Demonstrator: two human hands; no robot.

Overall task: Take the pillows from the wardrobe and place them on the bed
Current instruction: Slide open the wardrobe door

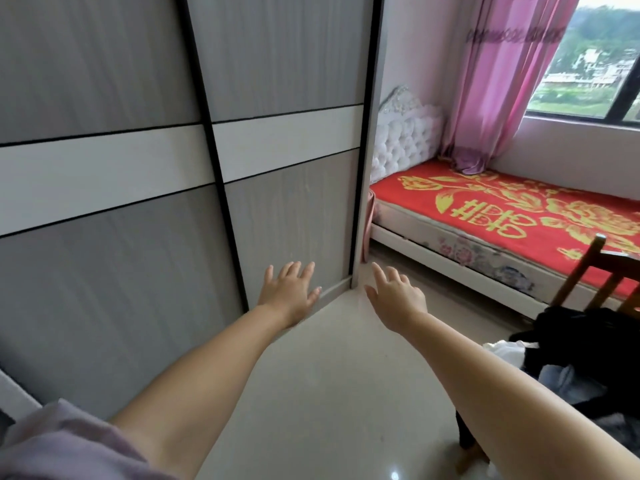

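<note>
Pale glossy tile floor (329,368) across lower centre. Pink curtain (498,81) upper right, beside a dark-framed window (602,81) with daylight and greenery outside. Wooden chair (595,275) draped with dark clothes (581,344) at right edge. Plain pale walls.

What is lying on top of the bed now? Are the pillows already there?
On the bed lies a red cover with a gold pattern, and the pink curtain's hem rests on it. No pillow shows. The bed's far right end is outside the picture.
</note>
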